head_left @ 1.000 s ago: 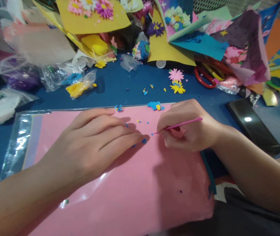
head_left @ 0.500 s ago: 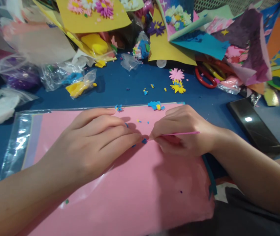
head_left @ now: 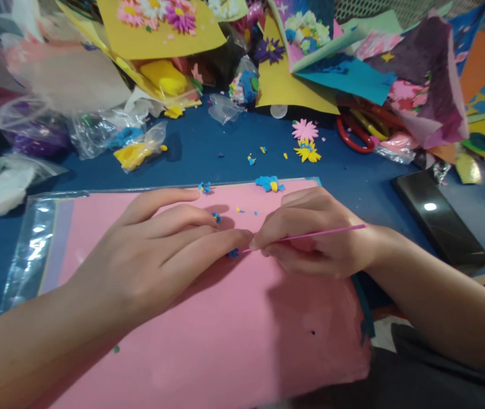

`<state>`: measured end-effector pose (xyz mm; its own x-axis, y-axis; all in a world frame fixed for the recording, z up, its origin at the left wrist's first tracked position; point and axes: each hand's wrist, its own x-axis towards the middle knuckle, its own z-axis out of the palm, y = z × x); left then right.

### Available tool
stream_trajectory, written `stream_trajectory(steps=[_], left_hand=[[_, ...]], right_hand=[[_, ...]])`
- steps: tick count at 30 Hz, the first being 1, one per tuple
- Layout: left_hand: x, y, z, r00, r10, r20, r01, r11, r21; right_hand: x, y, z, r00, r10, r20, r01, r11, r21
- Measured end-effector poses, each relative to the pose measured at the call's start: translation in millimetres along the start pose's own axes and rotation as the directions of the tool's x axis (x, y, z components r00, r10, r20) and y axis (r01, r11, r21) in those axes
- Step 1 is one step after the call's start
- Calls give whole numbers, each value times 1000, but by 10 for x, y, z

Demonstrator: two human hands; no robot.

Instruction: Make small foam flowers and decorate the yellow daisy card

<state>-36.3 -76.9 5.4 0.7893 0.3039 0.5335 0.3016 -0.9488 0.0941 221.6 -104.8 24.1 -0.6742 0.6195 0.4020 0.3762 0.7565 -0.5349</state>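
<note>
Head view: both hands are seen from above, over a pink sheet (head_left: 225, 352) laid on a blue table (head_left: 191, 139).
Right hand (head_left: 314, 236): narrowly closed; a thin pink stick (head_left: 336, 230) is pinched in the fingers, its tip angled down and left.
Left hand (head_left: 152, 255): laid wide and flat on the sheet; nothing is held.
Blue crumb (head_left: 233, 253): lies on the sheet just below the left fingertips (head_left: 242, 234), with the stick tip just beside it.
Step in hand: small crumbs appear to be being shifted with the stick, judged from the tip's position.
Next move: a slight push of the tip toward the crumb seems called for.
Around: a blue clump (head_left: 270, 183) sits at the sheet's far edge; red scissors (head_left: 353, 136) and a phone (head_left: 438, 218) lie beyond.
</note>
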Motion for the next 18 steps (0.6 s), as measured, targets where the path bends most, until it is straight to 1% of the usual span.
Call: stream_trajectory(steps=[4,9,11,13,15,18], left_hand=[[-13,-8,13,999,-49,15,49,999,-15],[19,-23,26,1000,-25,17,25,1000,-8],[34,-23,21,1000,-27,-7,27,1000,-12],[41,-23,14,998,-56,-30,55,998,-12],[43,-28,10,996,-76,-38,75,997,-15],[40,-44,7,993,-105,-48,104,994,-26]], right_hand=[[0,3,37,1000,-14,1,14,1000,-25],[-13,10,58,999,-35,-4,35,999,-10],[-13,14,48,999,-42,-27,42,999,-18],[-6,15,31,996,-45,-73,44,999,-18],[5,15,14,993,-30,-115,32,999,15],[13,35,7,990,0,-143,10,997,71]])
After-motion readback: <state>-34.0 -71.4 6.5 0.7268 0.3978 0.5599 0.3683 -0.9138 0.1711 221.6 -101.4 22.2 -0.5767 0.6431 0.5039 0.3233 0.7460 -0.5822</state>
